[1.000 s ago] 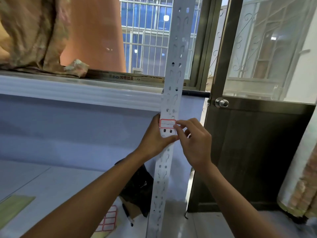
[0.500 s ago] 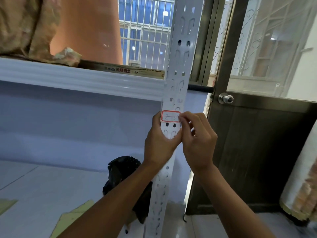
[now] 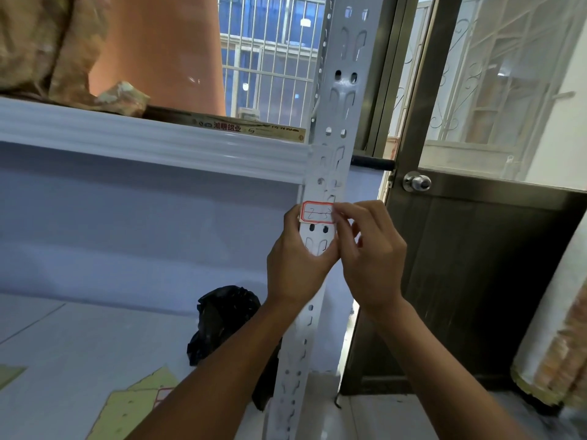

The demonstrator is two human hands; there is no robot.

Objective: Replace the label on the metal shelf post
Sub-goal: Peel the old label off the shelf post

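Two hands: both were up at the post, at label height.
Post: the grey-white metal shelf post (image 3: 337, 128) stood upright, punched with round holes and keyhole slots, beside the door frame.
Label: a white label with a red border (image 3: 317, 213) sat across the face of the post, just below the shelf beam (image 3: 152, 144); handwriting on it was too scrawled to read.
Left hand: the left hand (image 3: 295, 265) was wrapped around the post below the label, thumb across the front, fingertips touching the label's left edge.
Right hand: the right hand (image 3: 371, 255) had its thumb and forefinger pinched at the label's right edge, other fingers loosely curled.
Writing: a brown strip (image 3: 247, 127) on the shelf top bore Chinese characters.
Lower shelf: a sheet of red-bordered labels (image 3: 162, 396) lay partly hidden behind the left forearm, near a black bag (image 3: 222, 319).
Door: a round metal knob (image 3: 416, 182) was to the right of the post.
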